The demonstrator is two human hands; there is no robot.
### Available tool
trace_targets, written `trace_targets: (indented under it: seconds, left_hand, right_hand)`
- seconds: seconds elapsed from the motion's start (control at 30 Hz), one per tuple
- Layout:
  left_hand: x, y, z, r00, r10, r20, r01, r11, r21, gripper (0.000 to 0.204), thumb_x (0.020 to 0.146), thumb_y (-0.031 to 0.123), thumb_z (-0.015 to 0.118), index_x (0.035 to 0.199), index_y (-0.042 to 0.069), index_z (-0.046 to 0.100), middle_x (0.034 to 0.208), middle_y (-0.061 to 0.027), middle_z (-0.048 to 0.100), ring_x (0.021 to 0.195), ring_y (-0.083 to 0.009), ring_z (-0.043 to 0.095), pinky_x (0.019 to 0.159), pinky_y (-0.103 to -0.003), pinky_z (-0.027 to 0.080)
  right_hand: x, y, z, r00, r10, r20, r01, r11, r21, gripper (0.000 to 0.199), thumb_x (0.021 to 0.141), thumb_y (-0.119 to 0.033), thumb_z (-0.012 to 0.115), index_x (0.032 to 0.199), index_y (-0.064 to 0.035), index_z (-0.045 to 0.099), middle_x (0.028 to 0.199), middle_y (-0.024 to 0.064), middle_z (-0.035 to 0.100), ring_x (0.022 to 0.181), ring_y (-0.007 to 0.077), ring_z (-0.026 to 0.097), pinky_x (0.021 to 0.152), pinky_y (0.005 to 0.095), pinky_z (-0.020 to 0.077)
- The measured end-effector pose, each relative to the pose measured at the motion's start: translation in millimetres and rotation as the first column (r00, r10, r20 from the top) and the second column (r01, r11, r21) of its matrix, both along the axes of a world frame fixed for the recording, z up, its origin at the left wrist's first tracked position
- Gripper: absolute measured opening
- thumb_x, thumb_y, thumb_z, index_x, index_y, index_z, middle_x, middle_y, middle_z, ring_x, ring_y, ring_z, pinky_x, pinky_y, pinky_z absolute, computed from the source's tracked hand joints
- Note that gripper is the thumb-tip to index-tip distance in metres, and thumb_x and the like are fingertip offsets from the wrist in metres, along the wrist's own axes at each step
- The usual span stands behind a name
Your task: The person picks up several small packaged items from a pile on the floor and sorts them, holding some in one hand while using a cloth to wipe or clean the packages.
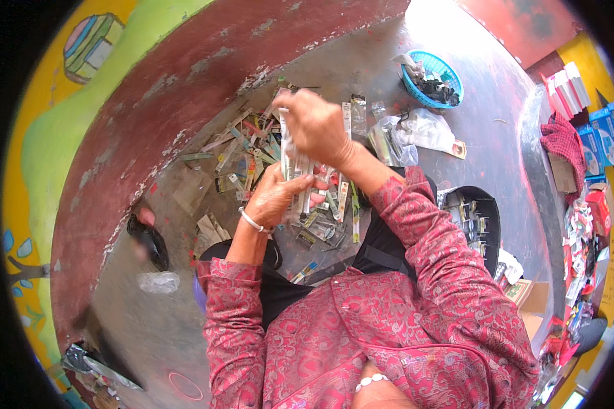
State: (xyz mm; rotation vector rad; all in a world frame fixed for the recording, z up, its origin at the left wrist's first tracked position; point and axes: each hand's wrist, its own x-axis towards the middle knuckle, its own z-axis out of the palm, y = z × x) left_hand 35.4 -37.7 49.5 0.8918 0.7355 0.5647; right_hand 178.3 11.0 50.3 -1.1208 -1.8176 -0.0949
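Observation:
My left hand, with a white bangle at the wrist, grips the lower end of a bundle of clear plastic packets held upright. Above it, my right hand closes over the top of the same bundle. Both sleeves are red with a paisley pattern. Beneath my hands, several small narrow packets lie scattered in a heap on the grey concrete floor.
A blue plastic basket with dark items stands far right, crumpled clear bags near it. A black tray of small metal pieces sits at my right elbow. A dark red wall base curves along the left. Boxes and packages crowd the right edge.

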Motion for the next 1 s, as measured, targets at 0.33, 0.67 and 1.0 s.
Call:
trace_targets:
  seconds: [0.33,0.67,1.0]
  left_hand:
    - [-10.3,8.3,-10.3,0.994,-0.010,0.110,0.021,0.995,-0.100,0.027,0.081,0.012,0.059,0.102,-0.003,0.050,0.081,-0.0139,0.062,0.060,-0.0161,0.062,0.051,-0.026,0.051]
    - [-8.2,0.0,-6.0,0.995,-0.097,0.027,0.097,0.995,-0.008,0.029,0.081,0.013,0.058,0.105,-0.003,0.051,0.076,-0.0122,0.062,0.058,-0.0143,0.061,0.052,-0.025,0.050]
    - [-6.9,12.0,-21.7,0.977,0.158,0.143,-0.153,0.987,-0.041,0.023,0.084,0.011,0.057,0.104,0.001,0.052,0.084,-0.0070,0.062,0.070,-0.0140,0.061,0.062,-0.026,0.051]
  right_hand:
    - [38.9,10.7,33.7,0.864,-0.284,-0.416,0.241,0.958,-0.153,0.008,0.076,-0.012,0.058,0.074,-0.0055,0.061,0.071,0.0118,0.060,0.061,0.0275,0.059,0.054,0.0342,0.0475]
    - [43.9,36.0,-2.1,0.928,-0.352,0.118,0.365,0.924,-0.113,0.012,0.078,-0.016,0.056,0.087,-0.0090,0.061,0.083,0.0083,0.061,0.074,0.0257,0.061,0.063,0.0343,0.0488]
    - [27.9,-2.2,24.3,0.893,-0.102,-0.438,-0.377,0.359,-0.854,0.030,0.081,-0.030,0.061,0.080,-0.0003,0.063,0.066,0.0003,0.057,0.058,0.0063,0.051,0.051,0.0221,0.0405]
